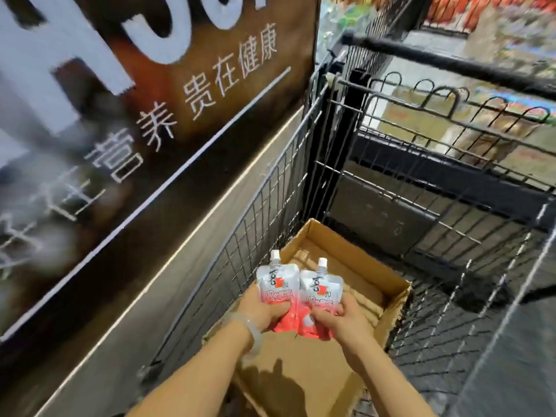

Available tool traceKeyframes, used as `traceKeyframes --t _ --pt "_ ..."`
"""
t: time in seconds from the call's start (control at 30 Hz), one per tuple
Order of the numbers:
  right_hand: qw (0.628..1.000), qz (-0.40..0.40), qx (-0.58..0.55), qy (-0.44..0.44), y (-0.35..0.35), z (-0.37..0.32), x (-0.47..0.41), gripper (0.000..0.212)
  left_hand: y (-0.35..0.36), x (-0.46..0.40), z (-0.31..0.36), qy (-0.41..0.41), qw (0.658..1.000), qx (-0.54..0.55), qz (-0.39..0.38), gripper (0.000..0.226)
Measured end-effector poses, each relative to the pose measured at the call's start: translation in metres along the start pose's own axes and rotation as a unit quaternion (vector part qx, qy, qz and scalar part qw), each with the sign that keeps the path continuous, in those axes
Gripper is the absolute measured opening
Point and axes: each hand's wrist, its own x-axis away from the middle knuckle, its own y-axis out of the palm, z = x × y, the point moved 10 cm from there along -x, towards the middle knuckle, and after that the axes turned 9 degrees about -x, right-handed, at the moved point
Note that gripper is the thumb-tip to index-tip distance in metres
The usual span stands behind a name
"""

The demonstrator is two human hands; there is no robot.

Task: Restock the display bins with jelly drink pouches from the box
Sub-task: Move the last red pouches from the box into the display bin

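Shop aisle, blurred: dark signboard (pixel 144 94) with pale lettering up on the left, black wire cart (pixel 421 182) ahead and to the right.

Left hand (pixel 267 311): fingers curled round the lower edge of the left pouch (pixel 278 284), thumb across its front, pale bangle (pixel 252 329) at the wrist. Right hand (pixel 340 320): fingers wrapped behind the right pouch (pixel 320 299), thumb pressed on the front, a fingertip showing past the far edge. Both gripped low on the red part, probably so that the capped spouts point up and away, ready to drop upright into a bin. Held side by side, inner edges touching or slightly overlapped; cannot tell which.

Pouches: glossy flexible film, silvery-white above fading to red below, flat-bodied, narrowing at the shoulder to a white screw cap. Soft enough to dimple under the thumbs.

Just below and beyond the fingers: cardboard box (pixel 355 284), plain brown corrugated, flaps open, edges a little ragged, sitting inside the cart. No further pouches visible on its bare floor, so likely the last two.

Further out from the fingers, past the cart's far mesh: shelves with cartons and bright packaging, too blurred to name. Display bins not clearly identifiable.
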Motion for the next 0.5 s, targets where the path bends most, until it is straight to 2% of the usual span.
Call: traceKeyframes --t 0.13,0.23,0.3,0.5 --pt "0.997 -0.071 0.04 -0.004 0.029 -0.007 0.066 0.032 -0.024 0.084 -0.022 0.004 0.997 0.049 0.058 0.039" --pt "0.988 -0.124 0.088 -0.002 0.054 0.001 0.112 0.056 -0.042 0.148 -0.046 0.004 0.993 0.08 0.091 0.033" --pt "0.981 -0.158 0.114 -0.009 0.073 0.008 0.14 0.061 -0.056 0.188 -0.065 0.001 0.987 0.111 0.114 0.026" --pt "0.951 -0.266 0.154 -0.017 0.158 0.036 0.228 0.036 -0.112 0.304 -0.125 0.03 0.956 0.194 0.218 0.017"
